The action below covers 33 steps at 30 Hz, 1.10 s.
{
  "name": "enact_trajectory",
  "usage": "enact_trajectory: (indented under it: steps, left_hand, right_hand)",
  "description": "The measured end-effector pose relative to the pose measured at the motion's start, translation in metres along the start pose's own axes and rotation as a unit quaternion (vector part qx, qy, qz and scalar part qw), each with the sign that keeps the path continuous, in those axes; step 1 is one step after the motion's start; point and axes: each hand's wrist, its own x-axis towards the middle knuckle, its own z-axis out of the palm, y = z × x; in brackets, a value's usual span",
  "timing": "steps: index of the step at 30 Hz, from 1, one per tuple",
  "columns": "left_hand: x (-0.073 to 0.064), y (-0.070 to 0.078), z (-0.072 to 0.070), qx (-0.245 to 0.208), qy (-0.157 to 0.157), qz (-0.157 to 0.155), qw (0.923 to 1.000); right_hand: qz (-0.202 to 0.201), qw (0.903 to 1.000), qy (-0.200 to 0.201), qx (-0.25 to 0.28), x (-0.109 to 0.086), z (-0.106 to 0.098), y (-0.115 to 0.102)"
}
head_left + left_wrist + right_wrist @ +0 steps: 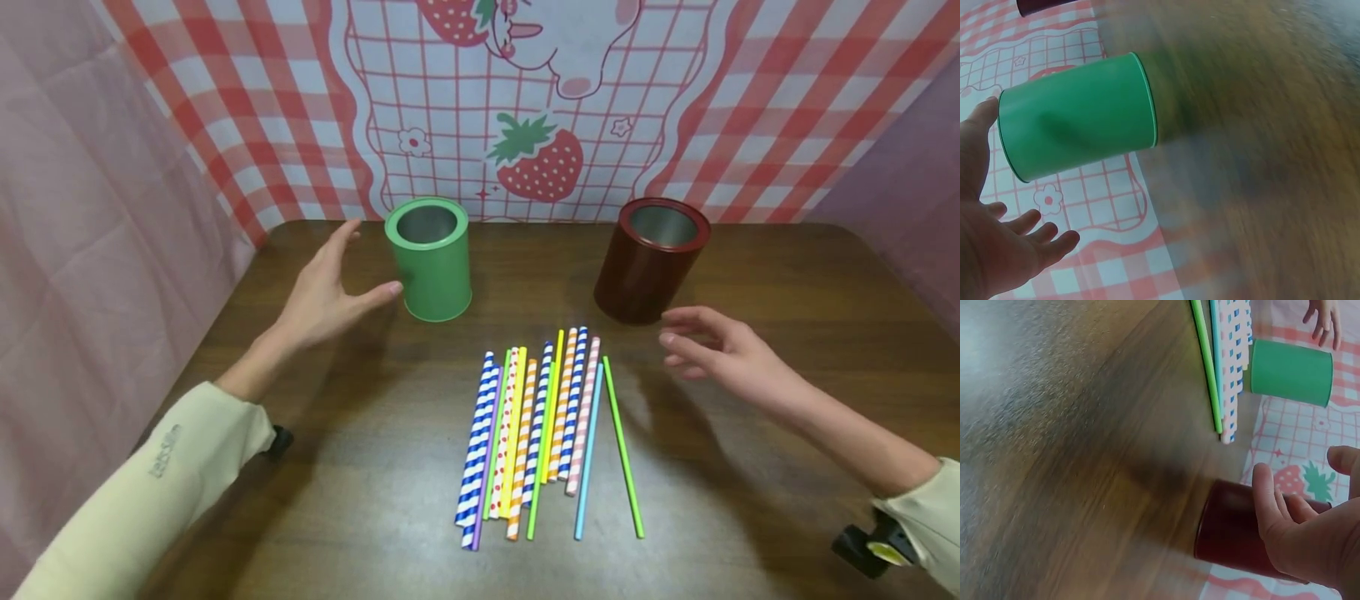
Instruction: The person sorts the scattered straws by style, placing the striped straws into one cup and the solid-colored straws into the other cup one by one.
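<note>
A green can (pixel 437 279) stands upright with its top open at the back left of the table. My left hand (pixel 324 296) is beside its left side, thumb and fingers spread; in the left wrist view the hand (pixel 1004 244) holds nothing. To the back right stands a dark red can (pixel 641 271), open-topped as well. Just in front and to the right of it hovers my right hand (pixel 720 354), fingers loosely bent and nothing in them. Between the hands lies a row of striped, dotted and plain straws (pixel 540 425), with one green straw (pixel 624 450) apart at the right.
A brown wooden table (pixel 360 500) carries everything. Behind it hangs a red-and-white checked cloth (pixel 277 108) with strawberry prints. Pink fabric (pixel 97 233) hangs on the left side, and a purple-pink cloth (pixel 892 192) on the right.
</note>
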Motion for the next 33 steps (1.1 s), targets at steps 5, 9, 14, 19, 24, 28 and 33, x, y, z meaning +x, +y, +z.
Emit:
enact_trajectory:
  steps: [5,9,14,19,24,28,33]
  left_hand:
    - [0.007,0.004,0.006,-0.021,0.012,-0.012,0.9996]
    - [0.011,0.007,0.012,-0.030,0.017,-0.013,0.9993]
    - [0.018,0.012,0.019,-0.040,0.020,-0.016,0.9989]
    - [0.024,0.016,0.024,-0.047,0.018,-0.028,0.9983]
    - [0.029,0.019,0.030,-0.054,0.016,-0.037,0.9977]
    - [0.034,0.021,0.034,-0.068,0.025,-0.033,0.9968]
    - [0.040,0.024,0.040,-0.072,0.042,-0.029,0.9961]
  right_hand:
    - [0.065,0.9960,-0.026,0.057,0.011,0.005,-0.002]
    - [0.097,0.9888,-0.040,0.106,0.020,0.010,-0.001]
    - [0.125,0.9778,-0.050,0.161,0.028,0.016,0.000]
    - [0.156,0.9685,-0.053,0.187,0.037,0.021,-0.002]
    - [0.170,0.9641,-0.051,0.197,0.045,0.029,-0.004]
    - [0.173,0.9675,-0.037,0.181,0.053,0.036,-0.006]
    - [0.170,0.9739,-0.011,0.149,0.067,0.045,-0.007]
